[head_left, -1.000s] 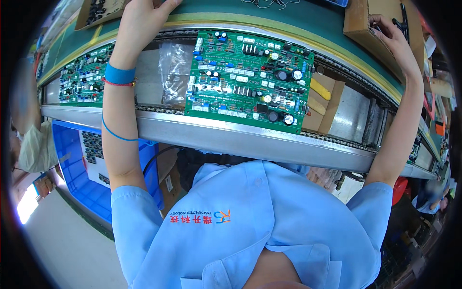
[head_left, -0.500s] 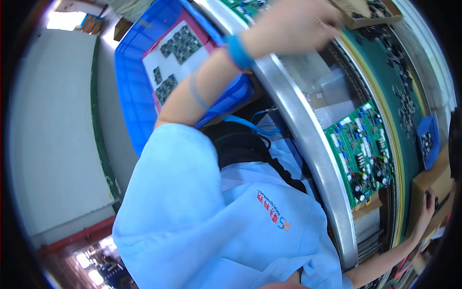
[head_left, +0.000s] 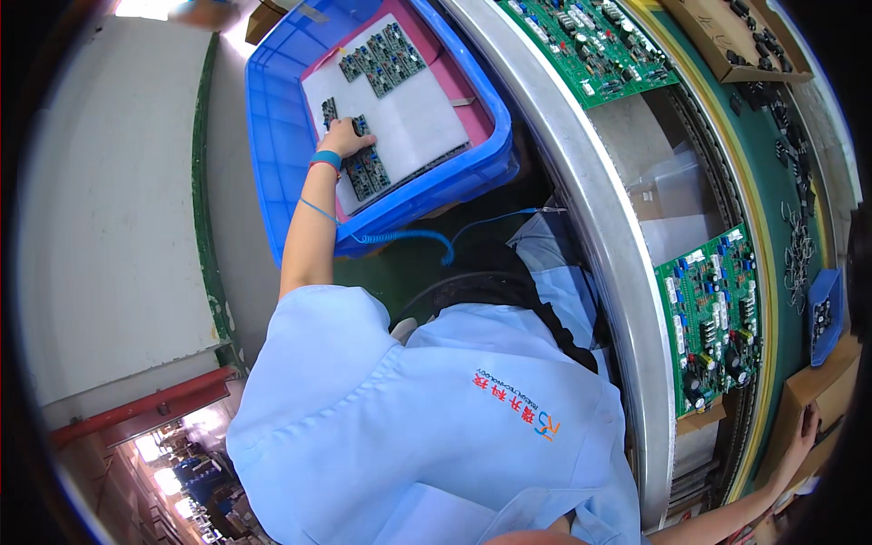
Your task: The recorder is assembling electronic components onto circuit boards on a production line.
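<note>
My left hand (head_left: pixel 343 139), with a teal wristband, reaches into a blue plastic crate (head_left: pixel 498 136). Its thumb and fingers close round the upper end of a small circuit board (head_left: pixel 369 174), which lies on a white sheet (head_left: pixel 420 116). A narrow board strip (head_left: pixel 329 111) lies beside the fingers, and more small circuit boards (head_left: pixel 386 60) rest farther up the sheet. At the far right my right hand (head_left: pixel 799 440) is at a cardboard box (head_left: pixel 822 377), fingers curled next to something dark; what they hold is hidden.
A metal rail (head_left: pixel 581 150) edges the conveyor line. Large green circuit boards (head_left: pixel 713 318) sit along it. Beyond lie loose metal parts (head_left: pixel 797 259), a small blue bin (head_left: pixel 825 318) and a cardboard tray (head_left: pixel 727 41) of black parts. A coiled blue cord (head_left: pixel 409 236) runs from my left wrist.
My left hand has swung from above the conveyor line down and left into the crate, onto a small circuit board. My right hand stays by the cardboard box. The view has shifted slightly.
</note>
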Demonstrator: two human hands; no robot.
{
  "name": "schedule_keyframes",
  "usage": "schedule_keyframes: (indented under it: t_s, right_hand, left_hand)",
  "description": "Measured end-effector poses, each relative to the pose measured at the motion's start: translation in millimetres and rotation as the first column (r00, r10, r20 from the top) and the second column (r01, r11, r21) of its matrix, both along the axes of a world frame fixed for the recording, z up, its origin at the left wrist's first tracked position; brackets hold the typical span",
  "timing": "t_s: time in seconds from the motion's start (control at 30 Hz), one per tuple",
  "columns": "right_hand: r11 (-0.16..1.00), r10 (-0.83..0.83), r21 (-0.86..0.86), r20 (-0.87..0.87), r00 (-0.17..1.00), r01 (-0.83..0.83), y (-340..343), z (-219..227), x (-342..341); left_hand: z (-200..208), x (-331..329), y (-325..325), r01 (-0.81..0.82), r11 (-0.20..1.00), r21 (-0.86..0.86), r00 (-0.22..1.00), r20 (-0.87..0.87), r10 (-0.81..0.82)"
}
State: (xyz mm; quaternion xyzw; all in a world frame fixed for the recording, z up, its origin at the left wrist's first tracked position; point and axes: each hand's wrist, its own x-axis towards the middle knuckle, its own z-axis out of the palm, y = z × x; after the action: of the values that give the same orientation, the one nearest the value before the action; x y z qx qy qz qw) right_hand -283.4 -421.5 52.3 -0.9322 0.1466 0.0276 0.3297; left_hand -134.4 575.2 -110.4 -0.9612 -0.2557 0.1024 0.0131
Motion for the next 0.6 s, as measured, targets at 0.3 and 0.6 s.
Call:
schedule_keyframes:
  t_s: [0.3,0.6]
  right_hand:
    - [0.997,0.009,0.077,0.08,0.997,-0.015,14.1,-3.9,-6.7]
    - [0.995,-0.023,0.103,0.089,0.996,0.014,39.7,3.7,-1.1]
  left_hand:
    - [-5.6,0.1,30.7,0.099,0.947,-0.306,0.994,0.079,-0.079]
    - [42.5,23.6,-12.8,0.243,0.97,-0.015,0.917,-0.323,-0.235]
